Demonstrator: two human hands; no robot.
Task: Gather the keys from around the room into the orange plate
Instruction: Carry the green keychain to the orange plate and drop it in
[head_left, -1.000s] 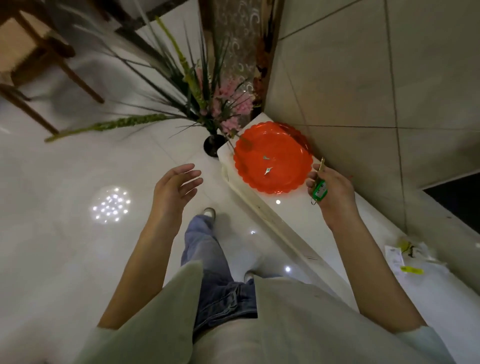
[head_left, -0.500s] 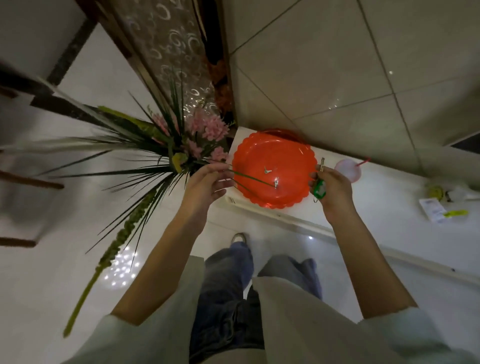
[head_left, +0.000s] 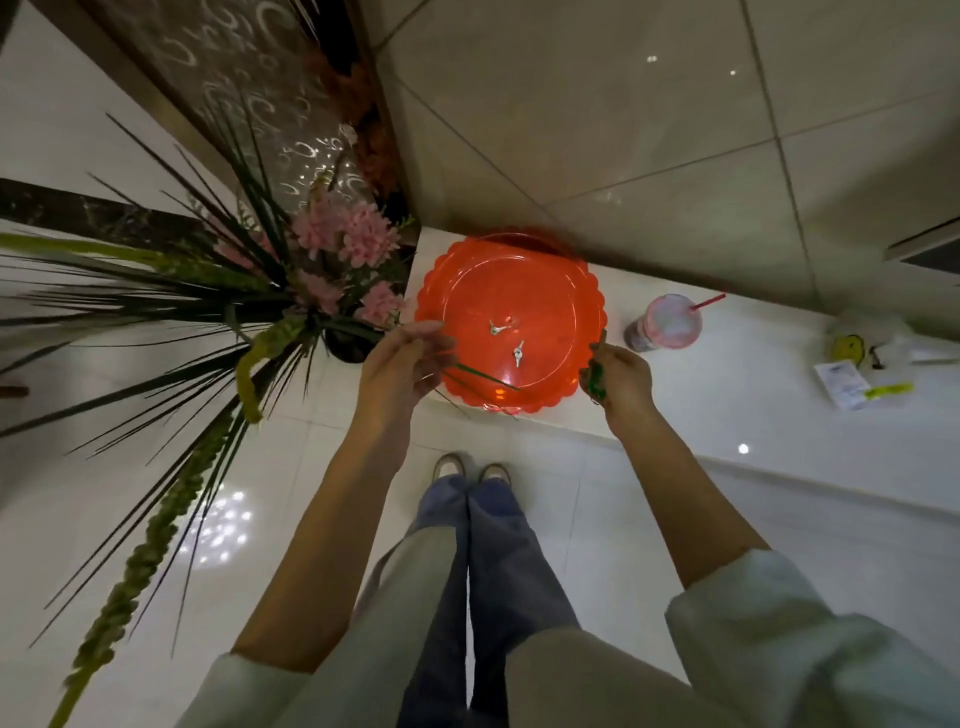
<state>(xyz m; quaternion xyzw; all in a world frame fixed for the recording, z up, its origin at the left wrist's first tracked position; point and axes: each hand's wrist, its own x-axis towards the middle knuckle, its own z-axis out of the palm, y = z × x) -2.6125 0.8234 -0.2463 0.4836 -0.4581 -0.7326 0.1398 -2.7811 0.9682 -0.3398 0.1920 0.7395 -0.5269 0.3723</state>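
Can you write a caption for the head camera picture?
Right hand brings a green-tagged key to the orange plate.

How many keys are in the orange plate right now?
2: one key left of centre, another key nearer the person. The right hand grips a green-tagged key at the orange plate's rim.

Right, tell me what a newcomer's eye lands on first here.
The bright orange plate on the white ledge, with two small silver keys lying in its middle. The right hand grips a key with a green tag at the plate's right rim, while the left hand touches a long leaf at its left rim. Left of it, the spiky plant with pink flowers.
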